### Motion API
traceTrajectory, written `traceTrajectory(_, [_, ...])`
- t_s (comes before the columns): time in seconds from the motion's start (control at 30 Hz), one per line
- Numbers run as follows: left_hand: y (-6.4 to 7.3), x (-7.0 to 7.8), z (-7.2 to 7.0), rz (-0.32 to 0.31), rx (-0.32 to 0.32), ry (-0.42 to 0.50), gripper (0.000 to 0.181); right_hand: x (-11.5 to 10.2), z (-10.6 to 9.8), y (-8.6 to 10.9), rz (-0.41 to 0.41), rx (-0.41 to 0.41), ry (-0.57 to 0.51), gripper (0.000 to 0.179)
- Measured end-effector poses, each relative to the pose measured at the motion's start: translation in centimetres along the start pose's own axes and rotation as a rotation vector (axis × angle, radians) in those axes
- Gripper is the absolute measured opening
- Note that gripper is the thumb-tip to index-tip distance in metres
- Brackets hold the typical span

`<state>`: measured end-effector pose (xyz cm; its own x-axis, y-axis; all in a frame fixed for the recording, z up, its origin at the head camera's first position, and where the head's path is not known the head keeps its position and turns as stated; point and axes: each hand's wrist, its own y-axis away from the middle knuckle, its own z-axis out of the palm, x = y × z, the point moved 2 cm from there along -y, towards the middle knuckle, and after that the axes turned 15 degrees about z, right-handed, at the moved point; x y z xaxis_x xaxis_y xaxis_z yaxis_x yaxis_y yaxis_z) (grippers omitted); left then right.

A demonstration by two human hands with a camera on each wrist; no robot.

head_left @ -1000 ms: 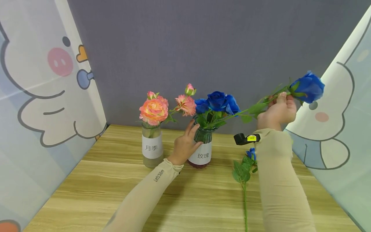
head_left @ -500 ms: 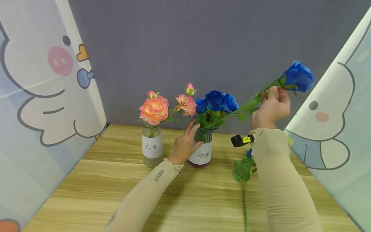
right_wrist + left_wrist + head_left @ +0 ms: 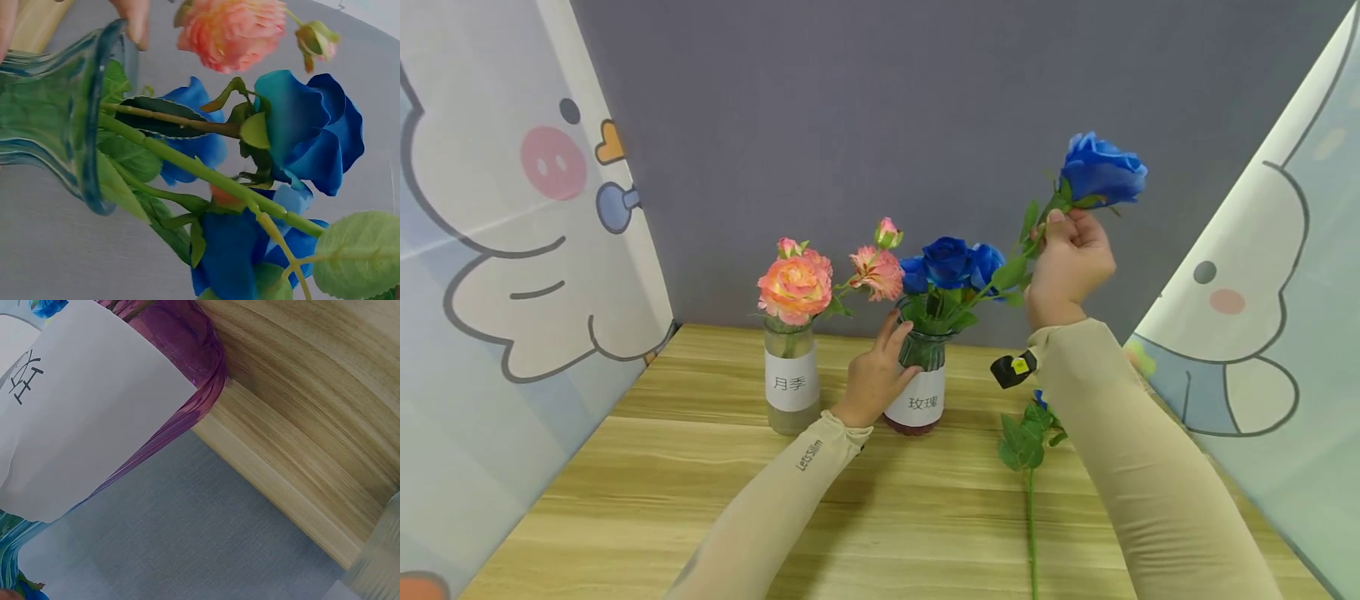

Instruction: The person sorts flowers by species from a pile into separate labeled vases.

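Note:
My right hand [image 3: 1071, 262] pinches the stem of a large blue rose [image 3: 1103, 171] just under its bloom. The stem slants down to the left, and in the right wrist view a thick green stem [image 3: 206, 175] runs into the mouth of the glass vase [image 3: 100, 125]. Several blue roses [image 3: 947, 262] stand in this vase, which bears a white label and has a purple base [image 3: 181, 337]. With thumb in front and fingers at the rim, my left hand [image 3: 876, 379] holds the vase by its neck. The stem's lower end is hidden among leaves and glass.
Left of the held vase stands a clear vase [image 3: 792, 383] with pink-orange flowers [image 3: 795, 289], one leaning toward the blue roses. Another blue rose lies on the wooden table [image 3: 647, 492], its leaves [image 3: 1022, 442] beside my right forearm. A grey panel [image 3: 850, 125] rises behind.
My right hand has moved left and up with the blue rose, so its stem stands steeper over the vase. My left hand stays on the vase.

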<state>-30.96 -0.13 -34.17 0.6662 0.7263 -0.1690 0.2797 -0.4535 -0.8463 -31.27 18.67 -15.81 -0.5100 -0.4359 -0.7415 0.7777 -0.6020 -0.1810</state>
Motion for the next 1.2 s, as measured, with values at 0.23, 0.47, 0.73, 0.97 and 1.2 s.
traceTrajectory(0.23, [0.3, 0.0, 0.0, -0.005, 0.007, -0.011, 0.079, 1.1, 0.4, 0.4, -0.05, -0.005, 0.152, 0.019])
traceTrajectory(0.47, [0.1, 0.0, 0.0, 0.013, 0.024, -0.021, 0.08, -0.7, 1.1, 0.1, -0.173, -0.055, 0.127, 0.017])
traceTrajectory(0.73, [-0.3, -0.1, -0.2, 0.028, 0.049, -0.022, 0.08, -2.1, 1.8, 0.4, -0.273, -0.143, 0.212, 0.018])
traceTrajectory(0.97, [-0.1, -0.2, -0.1, 0.015, 0.028, -0.006, 0.079, 0.3, 1.3, 0.7, -0.29, -0.19, 0.378, 0.01])
traceTrajectory(1.2, [0.0, -0.1, 0.1, 0.016, 0.023, -0.004, 0.08, 2.6, -0.2, 0.5, -0.24, -0.193, 0.519, 0.006])
